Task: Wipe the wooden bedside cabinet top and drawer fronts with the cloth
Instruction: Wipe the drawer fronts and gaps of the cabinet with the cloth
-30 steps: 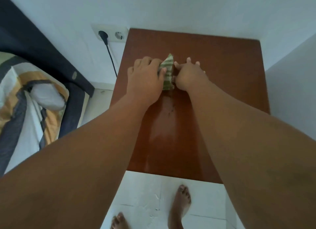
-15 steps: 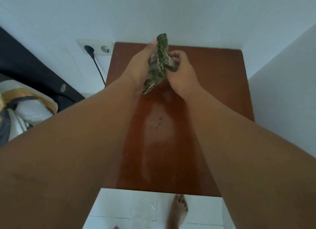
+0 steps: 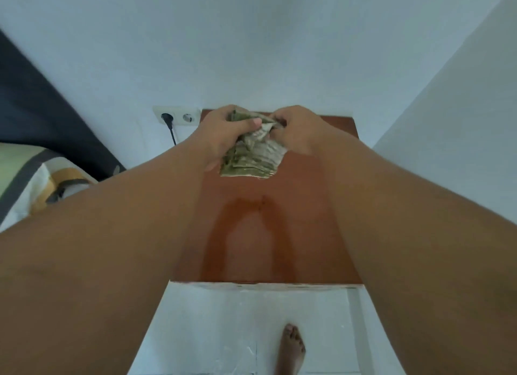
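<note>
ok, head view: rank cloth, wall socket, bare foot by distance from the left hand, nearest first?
1. cloth: in the grip of the left hand, over the cabinet top.
2. wall socket: on the wall, just to its left.
3. bare foot: down on the floor, near side.

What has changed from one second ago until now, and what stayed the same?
The left hand and right hand lifted the striped cloth off the cabinet top, where they had pressed it folded; it now hangs loosened between them. Both still grip it. The black plug stays in the wall socket.
</note>
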